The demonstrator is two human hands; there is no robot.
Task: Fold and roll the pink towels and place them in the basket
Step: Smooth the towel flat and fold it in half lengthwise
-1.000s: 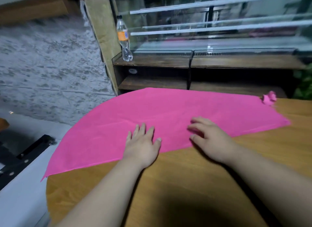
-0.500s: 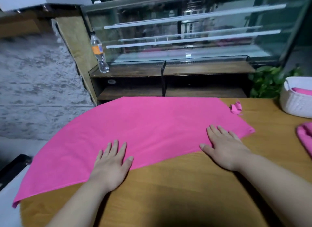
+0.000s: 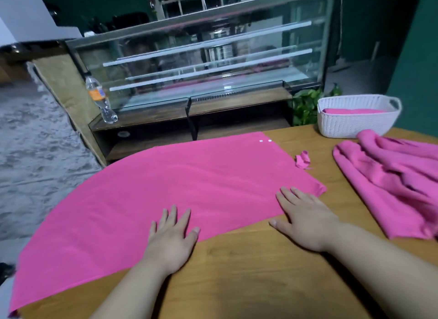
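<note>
A pink towel (image 3: pixel 180 188) lies spread flat across the wooden table (image 3: pixel 248 271), its left end hanging over the table's edge. My left hand (image 3: pixel 171 235) presses flat on the towel's near edge, fingers straight. My right hand (image 3: pixel 305 219) rests flat near the towel's right corner, fingers on the cloth and palm on the wood. A crumpled heap of pink towels (image 3: pixel 393 181) sits at the right. Behind it stands a white woven basket (image 3: pixel 355 124) with a pink towel (image 3: pixel 353 110) inside.
A small pink scrap (image 3: pixel 303 159) lies on the table between the spread towel and the heap. Beyond the table stands a glass display case (image 3: pixel 201 64) with a plastic bottle (image 3: pixel 100 100) on its ledge. A green plant (image 3: pixel 305 105) is left of the basket.
The view has swung right and up, bringing the basket and towel heap into sight. Both hands stay flat on the towel's near edge; the right hand has slid toward its right corner.
</note>
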